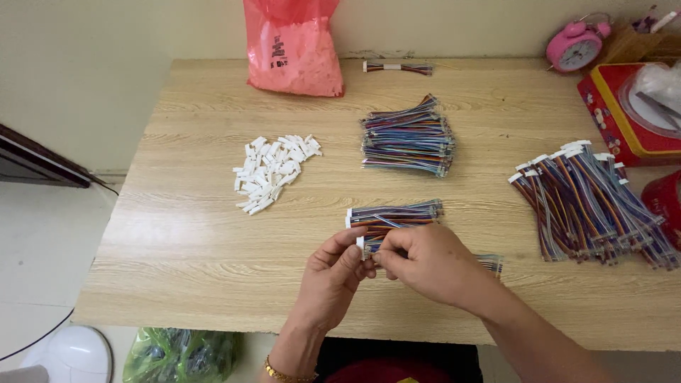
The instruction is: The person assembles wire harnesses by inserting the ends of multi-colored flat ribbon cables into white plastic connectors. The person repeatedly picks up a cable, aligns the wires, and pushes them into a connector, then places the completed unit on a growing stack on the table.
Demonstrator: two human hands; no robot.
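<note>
My left hand (332, 278) and my right hand (425, 262) meet over the table's near middle. Together they pinch a small white connector (360, 243) on the end of a multicoloured ribbon wire, whose far end (491, 264) sticks out past my right hand. Just behind my fingers lies a small bundle of similar wires with white connectors (394, 214). A pile of loose white connectors (273, 170) sits to the left. A stack of bare coloured wires (408, 136) lies further back.
A big heap of finished wires (592, 202) lies at the right. A pink plastic bag (294, 46), one wire (397, 68), a pink alarm clock (574, 46) and a red box (624, 113) stand along the wooden table's (184, 241) back. A green bag (181, 354) is on the floor.
</note>
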